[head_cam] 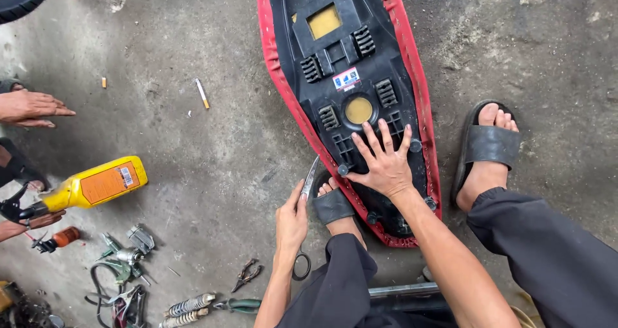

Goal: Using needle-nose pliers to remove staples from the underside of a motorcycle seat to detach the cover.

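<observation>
**Seat Base Held Flat, Scissors at Its Edge**

The motorcycle seat lay upside down on the concrete floor, its black plastic base facing up and the red cover wrapped around the rim. The right hand rested palm-down on the base near the rear end, fingers spread open and flat, gripping nothing. The left hand was closed around the handles of a pair of scissors; the blades pointed up toward the left edge of the seat, with the tip just beside the red cover. Whether the tip touched the cover could not be told.

The person's left foot, in a black sandal, sat against the seat's left edge between the two hands. The right foot, in a matching sandal, stood to the right of the seat.

To the left, another person's hand hovered over the floor. A yellow bottle lay tilted nearby. Pliers, springs and small metal parts lay scattered near the lower left. A cigarette lay on the floor well apart from the seat.
</observation>
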